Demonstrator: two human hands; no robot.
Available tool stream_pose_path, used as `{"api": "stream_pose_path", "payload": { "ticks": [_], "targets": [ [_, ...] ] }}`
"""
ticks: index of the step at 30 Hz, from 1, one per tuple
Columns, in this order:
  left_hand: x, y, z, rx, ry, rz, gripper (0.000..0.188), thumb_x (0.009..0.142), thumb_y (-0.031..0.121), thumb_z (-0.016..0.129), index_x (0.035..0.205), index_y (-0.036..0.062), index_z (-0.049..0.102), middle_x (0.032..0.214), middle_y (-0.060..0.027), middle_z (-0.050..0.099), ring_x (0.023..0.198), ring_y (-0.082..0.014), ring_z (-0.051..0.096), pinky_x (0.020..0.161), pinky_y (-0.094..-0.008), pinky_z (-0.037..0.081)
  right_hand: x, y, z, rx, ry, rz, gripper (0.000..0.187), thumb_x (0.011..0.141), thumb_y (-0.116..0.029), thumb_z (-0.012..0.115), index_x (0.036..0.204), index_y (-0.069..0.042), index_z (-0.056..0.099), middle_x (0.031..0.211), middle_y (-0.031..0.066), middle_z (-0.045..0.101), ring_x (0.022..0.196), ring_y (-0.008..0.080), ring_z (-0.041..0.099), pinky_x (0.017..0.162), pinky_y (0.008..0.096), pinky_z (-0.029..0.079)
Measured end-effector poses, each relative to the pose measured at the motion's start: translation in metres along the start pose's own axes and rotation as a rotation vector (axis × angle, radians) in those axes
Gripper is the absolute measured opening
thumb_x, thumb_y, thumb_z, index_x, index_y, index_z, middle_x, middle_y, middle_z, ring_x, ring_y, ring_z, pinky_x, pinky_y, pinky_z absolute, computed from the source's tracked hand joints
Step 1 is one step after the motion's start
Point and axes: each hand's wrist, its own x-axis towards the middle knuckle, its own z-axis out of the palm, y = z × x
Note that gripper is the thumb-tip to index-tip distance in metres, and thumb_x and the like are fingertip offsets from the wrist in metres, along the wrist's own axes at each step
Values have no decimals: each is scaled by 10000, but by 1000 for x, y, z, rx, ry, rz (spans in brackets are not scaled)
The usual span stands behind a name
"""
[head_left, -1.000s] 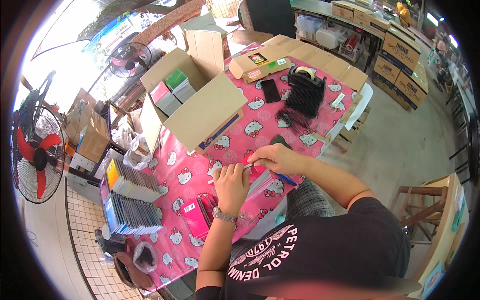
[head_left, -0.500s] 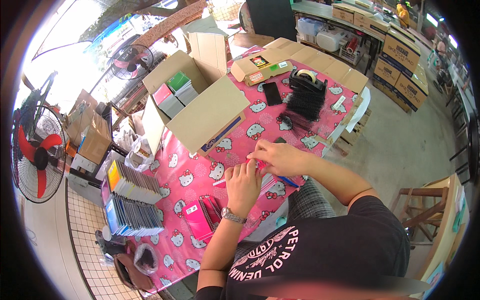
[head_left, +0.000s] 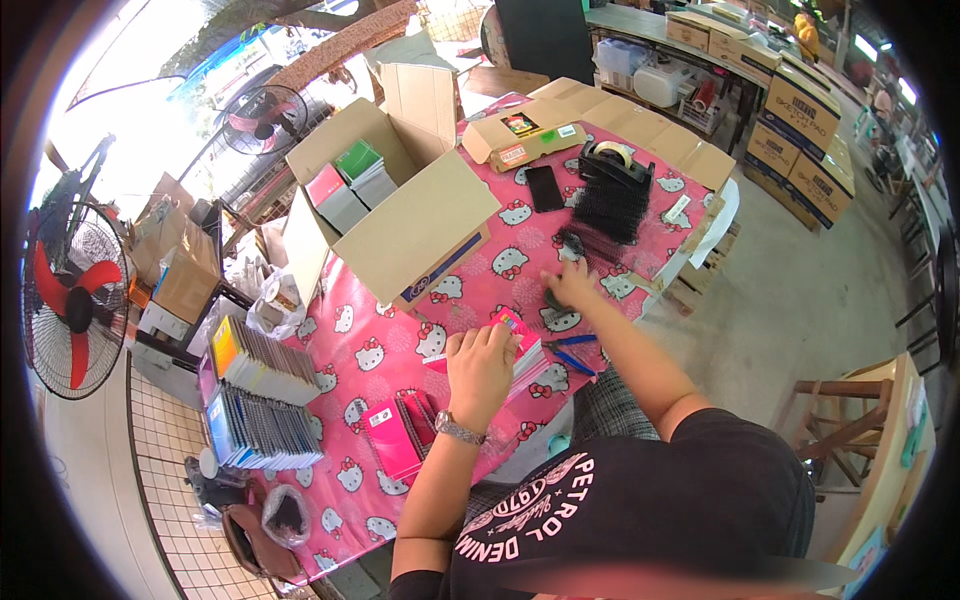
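My left hand [head_left: 482, 372] rests with bent fingers on a stack of pink-covered notebooks [head_left: 528, 362] near the table's front edge. It grips the edge of the stack, though the fingertips are partly hidden. My right hand [head_left: 572, 287] is off the notebooks, beside loose black spiral binding coils [head_left: 598, 254]. Its thumb and forefinger look apart, and I see nothing held between them. A small dark item [head_left: 553, 299] shows just under that hand. Blue-handled pliers [head_left: 574, 354] lie with handles spread to the right of the notebooks.
More bound pink notebooks [head_left: 392, 440] lie left of my left forearm. Beyond them stand rows of spiral notebooks [head_left: 262, 432]. An open carton [head_left: 415, 215] holds stacks of pads. A phone [head_left: 544, 188], a pile of black coils [head_left: 612, 205] and a tape dispenser [head_left: 625, 165] sit at the back.
My right hand has left the pink notebooks and moved right and away from me, toward the black coils. The pliers are now uncovered. My left hand stays on the stack.
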Motion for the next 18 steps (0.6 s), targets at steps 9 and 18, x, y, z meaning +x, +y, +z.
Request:
{"api": "stream_pose_path", "payload": {
  "ticks": [9,18],
  "targets": [
    [2,-12,-9,-77,-56,81,228,936,260,645,1092,95,619,894,-72,656,914,-256,633,982,-449,418,25,23,18,-341,95,-358,711,804,-496,717,1387,-136,530,1263,181,586,1194,410,550,1003,589,424],
    [-15,3,-2,159,33,-355,395,869,417,726,1100,113,627,1172,-96,594,1189,-346,514,1050,-648,291,-46,-85,-106,528,-1010,-866,460,832,-337,668,1132,11,691,1275,92,571,1140,184,573,996,337,449]
  ]
}}
